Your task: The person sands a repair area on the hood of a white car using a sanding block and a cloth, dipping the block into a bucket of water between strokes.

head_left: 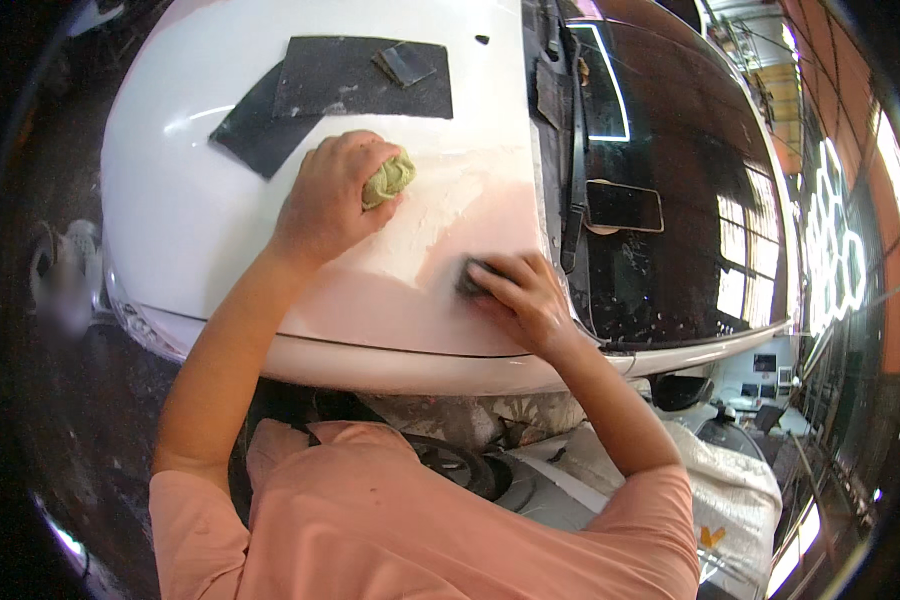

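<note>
A white car hood (185,200) bears a pinkish patch (492,218) and dark sheets (315,78), apparently set within reach; the left hand (332,190) clutches a green cloth (390,179) — seemingly at the ready — as the right hand (525,300) holds a dark pad (467,282) against the patch, probably for control.

Dark floor (120,450) at left; orange panelling (895,310), glaring white light (854,262) at right.

Over there, passable gap on white hood (190,220) between left hand (332,195) and right hand (525,300). Black sheets (315,80) block stretch beyond left hand; wiper arm (576,150), then phone (624,206), obstruct rightward.
</note>
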The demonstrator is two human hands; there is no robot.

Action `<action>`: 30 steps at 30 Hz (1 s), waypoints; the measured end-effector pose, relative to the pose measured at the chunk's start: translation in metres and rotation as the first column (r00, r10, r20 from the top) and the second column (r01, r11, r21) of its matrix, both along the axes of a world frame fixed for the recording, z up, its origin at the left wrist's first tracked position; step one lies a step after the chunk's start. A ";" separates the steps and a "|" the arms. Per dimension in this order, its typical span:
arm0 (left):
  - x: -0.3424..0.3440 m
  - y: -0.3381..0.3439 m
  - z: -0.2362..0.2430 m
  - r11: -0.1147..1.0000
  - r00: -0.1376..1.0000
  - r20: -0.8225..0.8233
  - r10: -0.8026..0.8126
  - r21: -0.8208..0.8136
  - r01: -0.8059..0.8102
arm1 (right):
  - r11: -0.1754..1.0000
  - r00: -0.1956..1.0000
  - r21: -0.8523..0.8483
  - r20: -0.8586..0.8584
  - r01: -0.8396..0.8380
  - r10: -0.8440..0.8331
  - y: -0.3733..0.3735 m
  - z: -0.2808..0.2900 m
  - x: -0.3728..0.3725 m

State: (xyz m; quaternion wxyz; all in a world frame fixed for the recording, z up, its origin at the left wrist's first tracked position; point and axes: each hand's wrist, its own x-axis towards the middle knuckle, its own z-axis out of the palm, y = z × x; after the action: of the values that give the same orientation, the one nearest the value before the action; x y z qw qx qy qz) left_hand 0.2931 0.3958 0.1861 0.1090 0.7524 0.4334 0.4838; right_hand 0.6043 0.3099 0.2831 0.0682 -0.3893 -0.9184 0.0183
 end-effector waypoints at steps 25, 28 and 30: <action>-0.003 -0.005 -0.019 0.964 0.969 -0.077 0.236 0.145 -0.223 | 0.931 0.939 -0.158 0.051 -0.329 0.341 0.010 0.024 0.074; 0.007 -0.001 -0.013 0.969 0.977 -0.076 0.202 0.162 -0.187 | 0.927 0.929 -0.142 0.081 -0.347 0.360 -0.005 0.035 0.126; 0.009 0.000 -0.015 0.971 0.976 -0.083 0.200 0.148 -0.186 | 0.924 0.929 -0.118 0.030 -0.363 0.369 0.003 0.022 0.099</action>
State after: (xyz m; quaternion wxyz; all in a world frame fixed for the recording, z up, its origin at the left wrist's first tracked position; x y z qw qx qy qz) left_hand 0.3025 0.3961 0.1711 -0.0125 0.7351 0.4745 0.4840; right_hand 0.7030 0.3131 0.3053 0.0182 -0.2145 -0.9739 0.0717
